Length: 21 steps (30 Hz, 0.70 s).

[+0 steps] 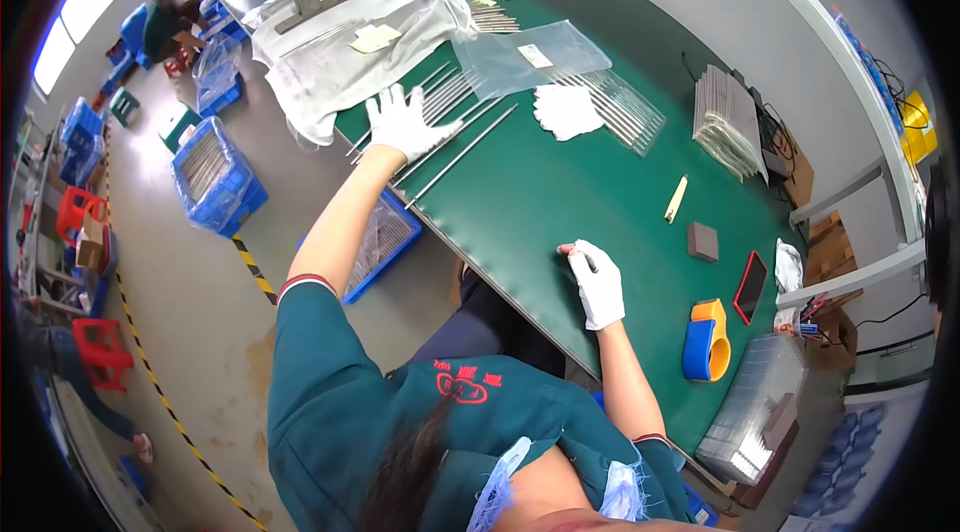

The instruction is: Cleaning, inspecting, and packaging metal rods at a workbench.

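My left hand (405, 125), in a white glove, lies with fingers spread across several thin metal rods (449, 98) on the green tabletop. One longer rod (462, 156) lies apart to the right of the others, its near end by the table edge. My right hand (598, 284), gloved with bare pinkish fingertips, rests over the table farther right. Its fingers are drawn together, and I see nothing in them. Beyond the rods are a clear plastic bag (535, 60), a white glove (567, 112) and a clear sleeve of rods (620, 110).
White cloth (335, 67) covers the table's far left. At right are a brown block (703, 242), a red-edged phone (750, 287), a tape dispenser (707, 341) and stacked clear trays (755, 407). A blue crate (385, 247) stands below the edge. Another person (165, 22) sits far left.
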{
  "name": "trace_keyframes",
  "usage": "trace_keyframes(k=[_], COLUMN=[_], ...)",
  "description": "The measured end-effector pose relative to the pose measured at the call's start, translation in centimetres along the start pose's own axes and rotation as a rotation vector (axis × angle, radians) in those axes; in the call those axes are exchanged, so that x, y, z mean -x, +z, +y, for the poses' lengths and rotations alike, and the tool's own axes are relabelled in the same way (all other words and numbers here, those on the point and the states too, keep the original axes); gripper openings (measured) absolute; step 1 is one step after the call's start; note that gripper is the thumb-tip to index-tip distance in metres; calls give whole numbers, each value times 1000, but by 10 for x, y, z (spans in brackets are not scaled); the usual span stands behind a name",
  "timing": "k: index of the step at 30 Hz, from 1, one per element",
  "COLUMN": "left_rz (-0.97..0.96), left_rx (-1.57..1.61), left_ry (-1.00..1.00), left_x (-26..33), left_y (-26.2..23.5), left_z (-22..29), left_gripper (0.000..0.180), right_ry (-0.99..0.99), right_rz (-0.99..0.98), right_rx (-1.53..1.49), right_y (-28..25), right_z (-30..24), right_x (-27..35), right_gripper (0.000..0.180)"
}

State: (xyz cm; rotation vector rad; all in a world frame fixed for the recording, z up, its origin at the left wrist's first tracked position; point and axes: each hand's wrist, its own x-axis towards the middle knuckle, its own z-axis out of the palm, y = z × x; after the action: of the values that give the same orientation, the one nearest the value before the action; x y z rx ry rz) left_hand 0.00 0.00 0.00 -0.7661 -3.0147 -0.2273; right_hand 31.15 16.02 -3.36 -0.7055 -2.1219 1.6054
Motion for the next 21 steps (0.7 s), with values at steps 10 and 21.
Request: trace_keyframes(k=[10,21], left_rz=[16,177], left_rx=[-28,155], left_ry=[208,437], left_x=[39,147], left_y=[4,22], left_z=[33,115], left_gripper=[91,58], right_ry=[-18,-495], right_rz=[-27,210], right_rx=[91,550], right_y=[-2,-10], right_z=[-1,13], right_x=[-1,-25], right_gripper=[20,35])
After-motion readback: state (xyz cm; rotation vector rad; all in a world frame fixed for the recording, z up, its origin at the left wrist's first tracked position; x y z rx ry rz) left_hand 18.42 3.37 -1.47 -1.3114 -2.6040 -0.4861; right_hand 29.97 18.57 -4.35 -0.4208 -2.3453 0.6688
